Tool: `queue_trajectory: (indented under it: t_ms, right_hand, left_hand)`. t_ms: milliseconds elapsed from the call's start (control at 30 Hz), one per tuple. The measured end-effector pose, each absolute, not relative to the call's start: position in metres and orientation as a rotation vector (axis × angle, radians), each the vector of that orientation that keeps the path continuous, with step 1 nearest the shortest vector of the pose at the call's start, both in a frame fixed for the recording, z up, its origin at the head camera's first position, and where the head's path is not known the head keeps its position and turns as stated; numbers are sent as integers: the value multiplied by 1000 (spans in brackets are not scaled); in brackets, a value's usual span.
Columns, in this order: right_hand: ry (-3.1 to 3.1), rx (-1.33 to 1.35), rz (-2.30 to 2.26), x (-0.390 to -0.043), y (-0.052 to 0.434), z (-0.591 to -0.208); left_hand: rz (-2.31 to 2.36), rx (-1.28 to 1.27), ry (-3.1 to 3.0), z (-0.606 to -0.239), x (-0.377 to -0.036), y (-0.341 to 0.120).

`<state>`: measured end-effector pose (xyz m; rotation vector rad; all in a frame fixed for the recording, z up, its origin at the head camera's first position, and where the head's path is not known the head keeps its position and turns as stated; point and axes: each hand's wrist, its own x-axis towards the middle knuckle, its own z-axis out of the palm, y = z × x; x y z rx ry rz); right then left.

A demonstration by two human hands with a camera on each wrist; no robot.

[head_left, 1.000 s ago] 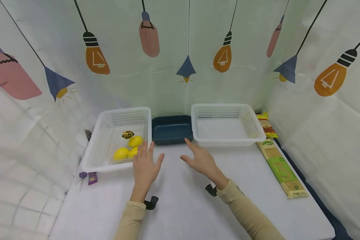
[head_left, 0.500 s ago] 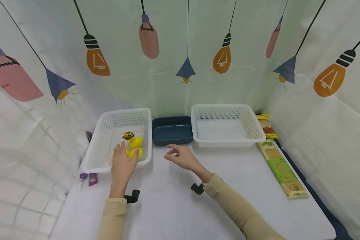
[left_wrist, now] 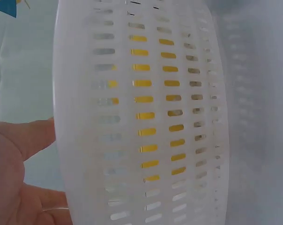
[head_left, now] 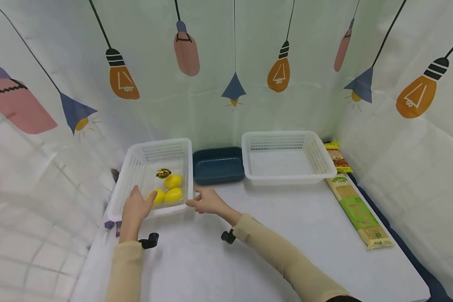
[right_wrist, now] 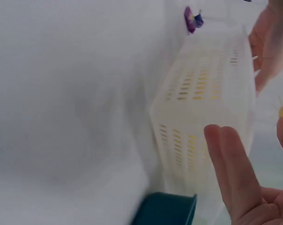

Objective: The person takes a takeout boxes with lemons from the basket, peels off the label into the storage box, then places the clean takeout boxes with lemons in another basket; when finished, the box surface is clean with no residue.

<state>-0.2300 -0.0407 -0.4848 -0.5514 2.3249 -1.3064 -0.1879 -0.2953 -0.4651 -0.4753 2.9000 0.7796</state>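
Three yellow lemons (head_left: 173, 181) lie in the left white perforated basket (head_left: 189, 172), beside a black-and-gold label (head_left: 163, 173) on clear plastic. My left hand (head_left: 134, 209) reaches over the basket's front rim near its left side, thumb spread towards the lemons. In the left wrist view its thumb and fingers show beyond the rim, with yellow visible through the slots. At the basket's right front corner is my right hand (head_left: 210, 200), fingertips close to the rim. The right wrist view shows its fingers (right_wrist: 235, 164) extended over the basket wall, thumb apart.
Right of this basket stands a dark teal dish (head_left: 218, 178), then a second white basket (head_left: 290, 179). A yellow packet (head_left: 338, 157) and a long noodle-like packet (head_left: 358, 209) lie along the right edge. A purple lollipop (head_left: 109, 225) is at the left front.
My left hand has moved left along the basket's front, uncovering the lemons. My right hand has moved left from the teal dish to the basket's right front corner.
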Motion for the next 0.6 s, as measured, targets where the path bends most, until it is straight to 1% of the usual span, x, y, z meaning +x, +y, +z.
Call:
queue_trajectory:
  t_ms: [200,400,600]
  right_hand:
    - [2320,-490,-1369,-233,-59,-491]
    - [2259,-397,-1464,-232,-64,-492]
    - [2175,-387,-1533,-233,-66,-493]
  left_hand:
    - [683,-425,2722,-462,-196,-307]
    - [611,-341,2683,-456,-205,-316]
    - [632,-372,2627,-456,-211,-325]
